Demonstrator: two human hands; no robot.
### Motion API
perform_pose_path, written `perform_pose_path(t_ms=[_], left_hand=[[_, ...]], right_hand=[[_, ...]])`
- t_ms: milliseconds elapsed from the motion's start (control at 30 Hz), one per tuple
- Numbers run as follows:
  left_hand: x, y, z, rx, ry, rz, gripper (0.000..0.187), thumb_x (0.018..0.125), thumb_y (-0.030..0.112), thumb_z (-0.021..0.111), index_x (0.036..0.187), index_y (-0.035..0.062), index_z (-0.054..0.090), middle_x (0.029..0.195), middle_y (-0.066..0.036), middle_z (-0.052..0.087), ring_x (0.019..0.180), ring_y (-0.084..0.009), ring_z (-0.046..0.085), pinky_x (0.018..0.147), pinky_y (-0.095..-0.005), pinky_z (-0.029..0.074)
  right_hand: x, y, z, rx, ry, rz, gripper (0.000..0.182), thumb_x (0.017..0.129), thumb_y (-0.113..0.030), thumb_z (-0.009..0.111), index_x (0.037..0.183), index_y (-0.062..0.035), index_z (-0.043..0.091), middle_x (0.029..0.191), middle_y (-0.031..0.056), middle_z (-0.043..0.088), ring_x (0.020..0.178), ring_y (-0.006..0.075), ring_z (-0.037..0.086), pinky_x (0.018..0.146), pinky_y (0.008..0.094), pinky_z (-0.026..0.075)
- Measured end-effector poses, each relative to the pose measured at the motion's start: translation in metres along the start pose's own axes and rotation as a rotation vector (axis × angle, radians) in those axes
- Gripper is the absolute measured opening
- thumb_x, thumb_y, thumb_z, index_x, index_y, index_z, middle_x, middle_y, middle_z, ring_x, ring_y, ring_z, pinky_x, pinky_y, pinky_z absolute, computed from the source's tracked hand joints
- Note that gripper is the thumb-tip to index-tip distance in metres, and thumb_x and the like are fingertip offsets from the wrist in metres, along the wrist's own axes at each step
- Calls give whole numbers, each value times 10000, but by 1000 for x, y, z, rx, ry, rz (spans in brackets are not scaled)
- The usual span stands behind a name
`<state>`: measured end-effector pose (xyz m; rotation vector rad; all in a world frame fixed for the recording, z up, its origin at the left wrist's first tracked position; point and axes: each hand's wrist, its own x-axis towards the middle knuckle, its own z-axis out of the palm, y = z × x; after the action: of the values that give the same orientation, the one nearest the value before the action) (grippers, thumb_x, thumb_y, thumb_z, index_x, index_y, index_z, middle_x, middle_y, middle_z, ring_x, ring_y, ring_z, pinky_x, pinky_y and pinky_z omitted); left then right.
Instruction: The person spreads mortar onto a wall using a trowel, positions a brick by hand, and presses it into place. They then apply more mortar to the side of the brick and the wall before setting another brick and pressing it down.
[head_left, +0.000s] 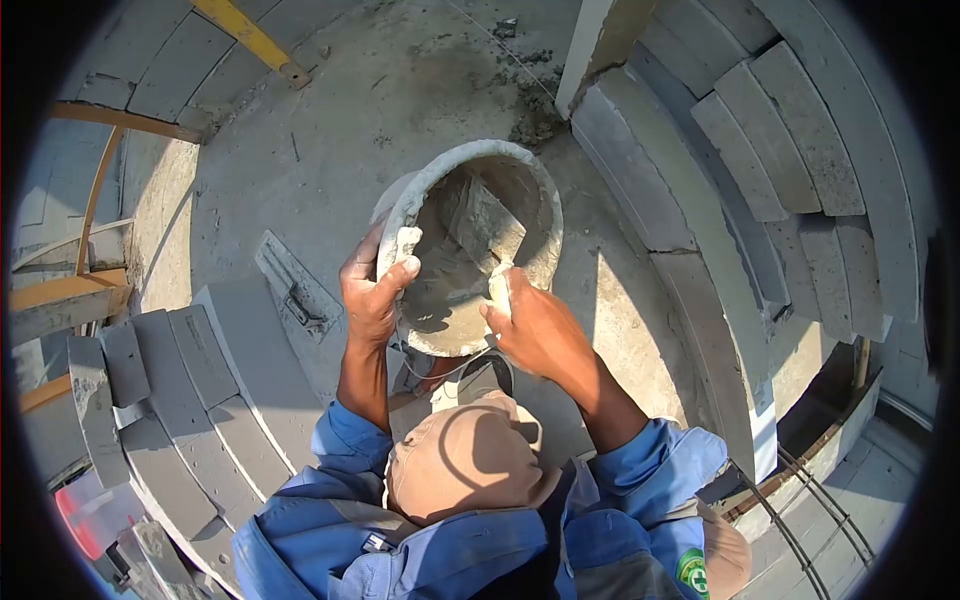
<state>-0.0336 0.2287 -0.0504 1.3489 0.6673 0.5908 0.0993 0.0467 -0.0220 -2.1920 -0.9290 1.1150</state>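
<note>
A mortar-crusted bucket (551, 200) is tipped so that its mouth faces me, with wet grey mortar (440, 310) inside. My left hand (374, 285) grips the bucket's left rim, thumb over the edge and fingers behind the wall. In my right hand (540, 325) is the handle of a trowel (487, 225). The trowel's flat, mortar-smeared blade points up and left within the bucket. A thin wire bail (440, 378) hangs at the bucket's near side. Left of the bucket, a flat plastering float (292, 283) lies on the floor.
Grey blocks (175, 420) are stacked at the left, and more blocks (790, 130) at the right beside a low block wall (640, 170). A yellow bar (250, 38) rests at the upper left. Steel rods (800, 520) stick out at the lower right. Mortar crumbs dot the concrete floor (390, 90).
</note>
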Motion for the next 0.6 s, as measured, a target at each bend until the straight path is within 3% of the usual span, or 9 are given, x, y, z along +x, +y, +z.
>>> perform_pose_path(t_ms=[67, 167, 233, 267, 300, 367, 500, 567, 600], left_hand=[[1, 1, 0, 0, -14, -7, 665, 805, 164, 764, 1392, -80, 569, 1298, -158, 655, 1205, -231, 604, 1087, -360, 419], [-3, -3, -1, -2, -23, 10, 657, 777, 177, 765, 1366, -50, 587, 1218, -94, 674, 1093, -173, 622, 996, -301, 451], [-2, -6, -1, -7, -43, 39, 684, 800, 189, 786, 1381, -98, 566, 1320, -189, 638, 1238, -257, 588, 1116, -392, 398], [-3, -7, -1, 1, -40, 37, 676, 800, 182, 776, 1382, -91, 568, 1324, -189, 636, 1243, -258, 583, 1114, -390, 397], [-2, -5, -1, -1, -43, 31, 676, 800, 182, 776, 1382, -91, 568, 1324, -189, 636, 1243, -258, 583, 1114, -390, 397], [2, -2, 0, 3, -12, 21, 665, 798, 174, 763, 1382, -80, 574, 1314, -175, 642, 1215, -246, 591, 1097, -376, 404], [24, 0, -26, -55, 105, -68, 627, 801, 166, 717, 1369, -62, 584, 1250, -126, 663, 1156, -207, 607, 1036, -319, 432], [44, -17, -65, -177, 26, -83, 645, 854, 194, 636, 1429, -59, 492, 1315, -150, 617, 1201, -255, 603, 1047, -353, 453], [52, -23, -86, -159, 29, -140, 632, 894, 237, 605, 1440, -53, 470, 1342, -156, 598, 1210, -270, 600, 1056, -376, 462]], right_hand=[[10, -11, 11, 280, -16, -20, 540, 957, -282, 623, 1244, 155, 490, 1076, 397, 646, 1033, 525, 647, 900, 525, 506], [13, -20, 27, 485, -35, -48, 600, 953, -305, 613, 1287, 179, 493, 1118, 425, 627, 1117, 530, 625, 960, 492, 489], [5, -20, 35, 580, -5, -47, 615, 951, -314, 612, 1305, 176, 496, 1151, 418, 626, 1139, 508, 632, 968, 483, 486], [-3, -15, 32, 563, -11, -40, 579, 945, -310, 637, 1317, 118, 518, 1146, 358, 657, 1094, 459, 659, 936, 449, 506], [-13, -9, 26, 564, -10, -34, 579, 945, -310, 637, 1317, 118, 518, 1146, 358, 657, 1094, 459, 659, 936, 449, 506], [-37, 6, 12, 638, -61, 4, 479, 943, -246, 705, 1311, 31, 571, 982, 116, 681, 892, 157, 617, 793, 320, 501], [-90, 45, 8, 808, 52, 67, 471, 940, -242, 717, 1329, -11, 583, 966, 56, 666, 858, 116, 592, 779, 298, 490], [-130, 65, 10, 774, 273, 81, 505, 925, -216, 741, 1325, 26, 552, 857, 78, 667, 767, 119, 594, 715, 299, 496], [-151, 70, 5, 708, 355, 147, 549, 906, -210, 749, 1338, 55, 538, 868, 119, 680, 767, 163, 628, 735, 321, 512]])
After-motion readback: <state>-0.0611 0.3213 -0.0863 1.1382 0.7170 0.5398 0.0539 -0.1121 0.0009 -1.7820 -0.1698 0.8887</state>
